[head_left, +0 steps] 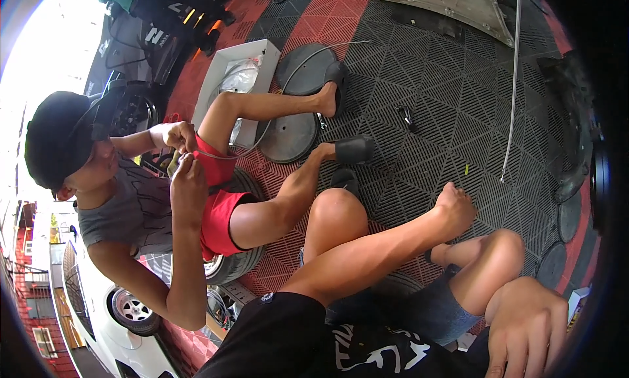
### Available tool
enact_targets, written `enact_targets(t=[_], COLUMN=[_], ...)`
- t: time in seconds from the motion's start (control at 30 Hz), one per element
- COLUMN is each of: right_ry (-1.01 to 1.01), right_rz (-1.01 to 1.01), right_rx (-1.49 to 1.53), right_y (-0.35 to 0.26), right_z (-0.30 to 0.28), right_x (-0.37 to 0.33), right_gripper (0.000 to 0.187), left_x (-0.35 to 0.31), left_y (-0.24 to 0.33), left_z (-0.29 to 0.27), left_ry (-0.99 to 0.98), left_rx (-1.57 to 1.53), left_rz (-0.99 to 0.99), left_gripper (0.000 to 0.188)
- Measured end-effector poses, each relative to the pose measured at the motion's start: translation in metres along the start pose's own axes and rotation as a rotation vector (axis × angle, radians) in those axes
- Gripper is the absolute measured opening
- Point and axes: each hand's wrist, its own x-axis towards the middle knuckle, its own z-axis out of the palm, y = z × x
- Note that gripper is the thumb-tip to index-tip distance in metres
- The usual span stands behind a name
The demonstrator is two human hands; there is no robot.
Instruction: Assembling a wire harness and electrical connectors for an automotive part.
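Observation:
My left forearm stretches across the middle. My left hand (pixel 455 211) hangs above the dark floor mat (pixel 419 152) with its knuckles toward me; its fingers are hidden below, and nothing sticks out of it. At the lower right my right hand (pixel 529 332) rests by my bent knee, its fingers lying straight side by side with nothing in them. On the left sits a person in a cap and red shorts, pinching a thin grey cable (pixel 252 147) between both hands. The cable runs past an open white box (pixel 267 66) that holds plastic-wrapped parts.
A thin metal rod or cable (pixel 513 89) comes down at the right, near a small green strip (pixel 466 169). A small black tool (pixel 407 119) lies on the mat. Round black discs (pixel 293 137) are by the box. A grey panel (pixel 458 4) lies at the back; a white car (pixel 108 342) stands lower left.

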Motion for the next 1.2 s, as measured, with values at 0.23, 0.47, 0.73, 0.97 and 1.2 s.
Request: enact_targets(t=[0.23, 0.47, 0.73, 0.97, 1.2], right_ry=[-0.029, 0.315, 0.963, 1.652, 1.396], right_rz=[0.182, 0.733, 0.502, 1.022, 0.949], right_rx=[-0.194, -1.155, -2.540, -1.844, -1.244], right_y=[-0.009, -0.042, -0.089, -0.165, -0.087], right_z=[0.015, 0.016, -0.061, -0.117, -0.133], right_x=[0.004, -0.015, -0.066, -0.222, -0.139], right_gripper=[0.031, 0.029, 0.061, 0.040, 0.029], left_x=[0.007, 0.008, -0.015, -0.020, -0.028], left_y=[0.024, 0.024, -0.006, 0.015, -0.012], left_z=[-0.010, -0.019, -0.011, -0.039, -0.038], left_ry=[0.103, 0.023, 0.285, 0.382, 0.310], left_rx=[0.038, -0.246, -0.036, -0.130, -0.053], left_rz=[0.119, 0.039, 0.112, -0.053, -0.125], left_gripper=[0.053, 0.035, 0.041, 0.071, 0.073])
